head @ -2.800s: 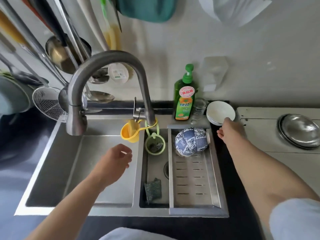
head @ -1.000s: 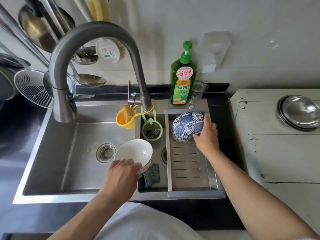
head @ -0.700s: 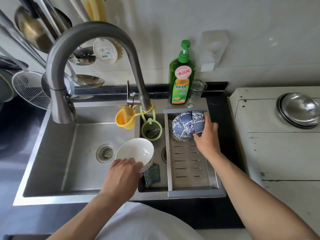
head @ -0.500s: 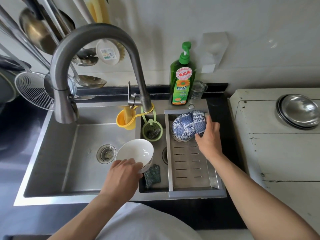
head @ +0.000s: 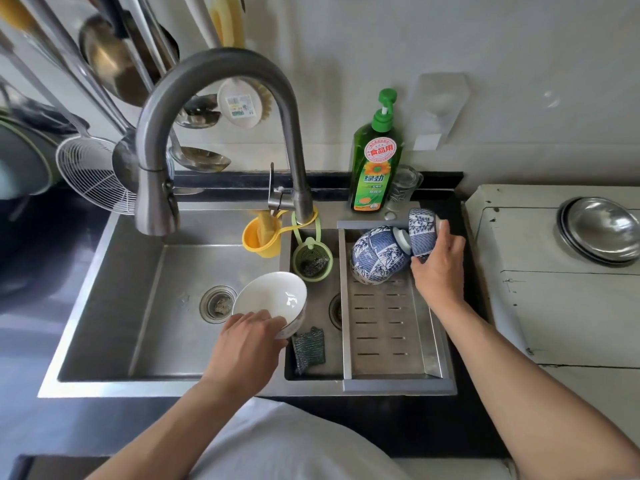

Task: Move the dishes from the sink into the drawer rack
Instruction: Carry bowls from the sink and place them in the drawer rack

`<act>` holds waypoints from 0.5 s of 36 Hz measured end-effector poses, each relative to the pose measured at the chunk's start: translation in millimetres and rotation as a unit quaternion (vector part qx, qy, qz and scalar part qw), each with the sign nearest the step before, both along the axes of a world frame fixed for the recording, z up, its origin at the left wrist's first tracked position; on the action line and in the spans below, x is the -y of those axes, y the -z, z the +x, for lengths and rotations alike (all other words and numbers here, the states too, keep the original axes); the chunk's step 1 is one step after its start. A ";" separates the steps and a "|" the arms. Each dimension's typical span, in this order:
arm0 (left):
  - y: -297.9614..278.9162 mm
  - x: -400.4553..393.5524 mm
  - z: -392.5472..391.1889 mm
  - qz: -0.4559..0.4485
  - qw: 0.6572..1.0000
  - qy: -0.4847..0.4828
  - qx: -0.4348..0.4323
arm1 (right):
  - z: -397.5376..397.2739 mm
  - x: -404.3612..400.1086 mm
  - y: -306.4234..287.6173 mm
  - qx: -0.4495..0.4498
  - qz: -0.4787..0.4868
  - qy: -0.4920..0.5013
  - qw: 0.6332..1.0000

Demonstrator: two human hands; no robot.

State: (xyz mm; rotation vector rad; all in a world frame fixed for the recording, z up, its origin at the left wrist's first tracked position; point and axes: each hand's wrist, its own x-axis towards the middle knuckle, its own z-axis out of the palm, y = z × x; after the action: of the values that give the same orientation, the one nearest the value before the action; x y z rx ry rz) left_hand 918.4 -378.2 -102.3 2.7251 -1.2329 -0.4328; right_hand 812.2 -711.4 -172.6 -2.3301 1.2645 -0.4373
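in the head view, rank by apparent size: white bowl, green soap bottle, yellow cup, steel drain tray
1. steel drain tray
2. green soap bottle
3. white bowl, close to the bottle, and nearer the camera
4. yellow cup

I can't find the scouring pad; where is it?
In the head view, the dark scouring pad lies in the narrow middle basin, just right of the left hand holding the white bowl.

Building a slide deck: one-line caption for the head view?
Left hand holds a white bowl over the sink; right hand lifts a blue-patterned bowl.
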 end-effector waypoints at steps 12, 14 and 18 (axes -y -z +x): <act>-8.2 0.7 -4.1 -0.110 0.975 -0.133 -0.137 | -25.7 -84.7 -61.2 0.281 0.306 0.109 0.903; -7.7 -3.5 -5.6 -0.159 0.943 -0.194 -0.217 | -35.7 -109.8 -61.1 0.305 0.402 0.089 0.858; -12.8 -24.3 -17.6 -0.279 0.833 -0.294 -0.376 | -48.6 -158.1 -57.4 0.289 0.507 0.052 0.810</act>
State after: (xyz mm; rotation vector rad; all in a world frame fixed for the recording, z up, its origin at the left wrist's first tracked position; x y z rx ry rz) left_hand 900.8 -353.8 -89.5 1.9378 -0.2226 -0.7907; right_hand 763.6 -553.3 -115.2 -1.0995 0.9469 -0.3337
